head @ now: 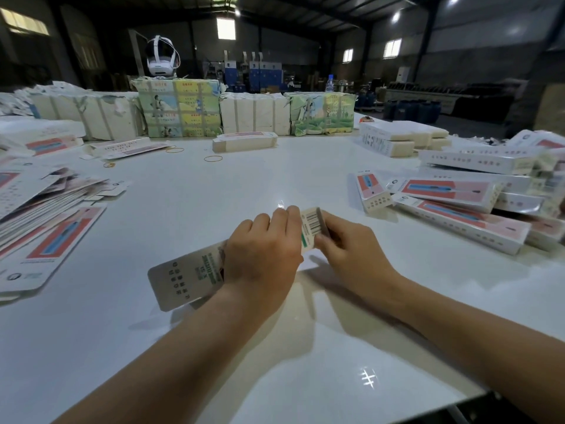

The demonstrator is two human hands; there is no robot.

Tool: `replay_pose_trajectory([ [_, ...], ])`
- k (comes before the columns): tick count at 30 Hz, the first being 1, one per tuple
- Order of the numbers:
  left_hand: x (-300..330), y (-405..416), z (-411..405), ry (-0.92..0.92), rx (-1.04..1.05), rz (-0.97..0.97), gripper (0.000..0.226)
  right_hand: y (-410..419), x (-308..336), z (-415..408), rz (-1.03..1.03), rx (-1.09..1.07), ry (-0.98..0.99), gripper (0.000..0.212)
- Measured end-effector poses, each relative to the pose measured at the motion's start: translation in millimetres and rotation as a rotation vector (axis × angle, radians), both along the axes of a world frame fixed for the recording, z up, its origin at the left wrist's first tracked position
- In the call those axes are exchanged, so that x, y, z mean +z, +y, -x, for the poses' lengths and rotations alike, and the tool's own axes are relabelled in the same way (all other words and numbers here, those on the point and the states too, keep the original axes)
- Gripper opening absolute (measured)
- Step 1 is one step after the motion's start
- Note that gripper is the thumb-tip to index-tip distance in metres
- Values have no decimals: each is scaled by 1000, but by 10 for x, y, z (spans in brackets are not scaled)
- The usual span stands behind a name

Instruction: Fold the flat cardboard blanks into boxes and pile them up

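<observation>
Two hands work one long white printed cardboard blank (195,270) just above the white table (214,185).

The left hand (263,249) curls over its middle; the right hand (345,249) pinches the barcoded end flap (312,226). Folded red-and-white boxes (458,209) lie piled at right, a fanned heap of flat blanks (46,209) at left.

A dim warehouse hall: dark walls, small bright windows (392,48) high up, ceiling lamps (395,16) glowing. A glossy white desk (189,191) fills the foreground; blue machines (264,71) stand beyond its far edge.
</observation>
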State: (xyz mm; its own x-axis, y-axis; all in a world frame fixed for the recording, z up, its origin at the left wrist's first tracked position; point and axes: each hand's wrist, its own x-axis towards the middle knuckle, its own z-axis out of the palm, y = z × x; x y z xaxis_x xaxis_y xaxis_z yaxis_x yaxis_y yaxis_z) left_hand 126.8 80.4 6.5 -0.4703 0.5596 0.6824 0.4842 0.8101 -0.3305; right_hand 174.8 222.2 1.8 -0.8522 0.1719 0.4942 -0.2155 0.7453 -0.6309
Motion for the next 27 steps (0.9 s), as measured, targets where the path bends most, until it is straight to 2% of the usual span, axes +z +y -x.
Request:
replay_pose_trajectory([
  [2,-9,-6,12,1,-11,-17,69,-22,-18,-15,-24,35,18,11],
  [3,-13,-20,23,-1,-13,-32,70,-32,-8,-19,46,69,6,12],
  [7,-2,-77,82,-25,-63,-139,69,-10,94,0,733,259,-113,27],
  [9,2,-92,112,-18,-111,-185,68,28,123,33,899,298,-123,26],
  [14,-38,-60,141,16,-198,-206,66,28,105,40,832,222,-32,25],
  [18,-43,-59,150,30,-241,-243,64,20,123,-10,749,244,23,40],
  [21,-37,-82,152,44,-254,-259,64,12,141,-28,742,273,36,42],
  [25,-30,-85,145,50,-249,-228,65,2,129,-37,683,248,42,36],
  [27,-30,-82,140,63,-234,-193,66,-2,129,-41,654,229,41,45],
])
